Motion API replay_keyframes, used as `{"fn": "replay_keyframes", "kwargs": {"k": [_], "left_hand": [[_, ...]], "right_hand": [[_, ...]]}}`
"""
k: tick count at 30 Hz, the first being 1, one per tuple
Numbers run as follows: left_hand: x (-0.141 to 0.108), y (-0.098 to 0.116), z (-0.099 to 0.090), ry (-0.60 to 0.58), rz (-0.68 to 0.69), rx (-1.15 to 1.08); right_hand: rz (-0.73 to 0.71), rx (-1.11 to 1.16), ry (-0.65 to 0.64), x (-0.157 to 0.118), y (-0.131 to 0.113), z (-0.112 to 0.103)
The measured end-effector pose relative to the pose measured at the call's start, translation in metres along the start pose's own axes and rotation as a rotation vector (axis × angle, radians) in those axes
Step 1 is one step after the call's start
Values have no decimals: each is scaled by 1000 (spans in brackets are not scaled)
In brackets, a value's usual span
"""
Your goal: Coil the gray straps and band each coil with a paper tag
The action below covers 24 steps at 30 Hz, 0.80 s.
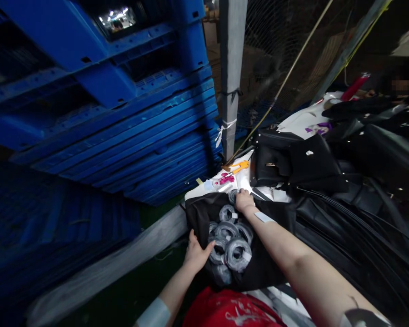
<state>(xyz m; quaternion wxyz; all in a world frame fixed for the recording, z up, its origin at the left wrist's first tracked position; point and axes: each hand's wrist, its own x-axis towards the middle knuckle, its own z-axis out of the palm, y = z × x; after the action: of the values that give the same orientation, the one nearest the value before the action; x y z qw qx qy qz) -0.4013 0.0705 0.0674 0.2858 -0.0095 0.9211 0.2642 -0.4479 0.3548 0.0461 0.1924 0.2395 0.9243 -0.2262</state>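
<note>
Several grey, ring-shaped rolls (pixel 237 255) lie heaped on black fabric (pixel 204 210) in front of me. My left hand (pixel 197 254) rests at the left side of the heap, thumb and fingers apart, its thumb beside a roll. At the far end of the heap, my right hand (pixel 244 200) has its fingers curled round another grey roll (pixel 233 195), which is partly hidden by them. Just beyond, orange-handled pliers (pixel 240 167) and a dark pink item (pixel 226 178) sit on white material.
Stacked blue pallets (pixel 122 136) rise at the left, beside a grey post (pixel 231 72). Black bags (pixel 313 159) and black sheets pile up at the right. A grey beam (pixel 122 259) runs along the lower left. A pale rod slants behind the post.
</note>
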Motion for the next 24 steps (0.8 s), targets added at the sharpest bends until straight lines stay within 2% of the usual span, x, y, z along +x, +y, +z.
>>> {"fn": "replay_keyframes", "kwargs": {"k": [3, 7, 10, 13, 19, 22, 24], "left_hand": [[0, -1, 14, -140, -82, 31], [5, 4, 23, -159, -93, 53], [9, 5, 25, -171, -89, 70], [12, 3, 22, -188, -67, 73], [3, -8, 17, -165, -20, 31], [-10, -14, 24, -140, -22, 8], [-17, -14, 30, -110, -26, -5]], "right_hand": [[-124, 66, 12, -10, 24, -7], [-393, 206, -69, -49, 54, -8], [-502, 295, -157, -73, 59, 4], [-419, 343, -134, -68, 55, 13], [-14, 214, 99, -10, 65, 1], [119, 114, 81, 5, 72, 2], [139, 70, 39, 5, 76, 5]]}}
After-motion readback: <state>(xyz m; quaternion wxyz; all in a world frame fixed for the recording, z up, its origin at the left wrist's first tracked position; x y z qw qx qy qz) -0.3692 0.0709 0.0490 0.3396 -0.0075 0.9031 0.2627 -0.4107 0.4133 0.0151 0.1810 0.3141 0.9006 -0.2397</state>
